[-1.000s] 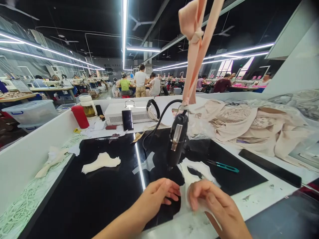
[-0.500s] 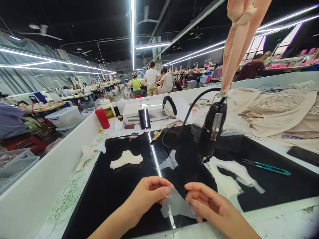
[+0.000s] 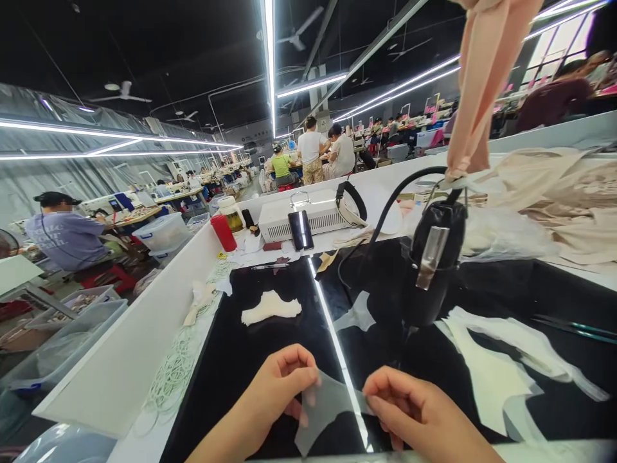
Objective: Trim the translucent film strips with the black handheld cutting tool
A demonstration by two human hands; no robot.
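Observation:
A sheer, greyish cut fabric piece (image 3: pixel 328 411) is stretched between my two hands, low over the glossy black work surface (image 3: pixel 216 386). My left hand (image 3: pixel 289 382) pinches its upper left part between thumb and fingers. At the right end, my right hand (image 3: pixel 402 402) has it pinched the same way. Beyond them lies another sheer piece (image 3: pixel 360 313) flat on the black surface. To its left sits a small cream fabric stack (image 3: pixel 270 307). Right of my right hand are pale cut pieces (image 3: pixel 496 373), spread and overlapping.
A black hanging tool (image 3: pixel 436 263) with a cable hangs at centre right, tied with pink cloth (image 3: pixel 486 83). A phone (image 3: pixel 301 230) leans on a white box (image 3: pixel 279 222). Teal-handled snips (image 3: pixel 585 329) lie at right. A white side wall (image 3: pixel 120 366) edges the left. Co-workers sit beyond.
My right hand has closed on the sheer piece's right end, and the piece is now drawn out between both hands. The camera view has turned left.

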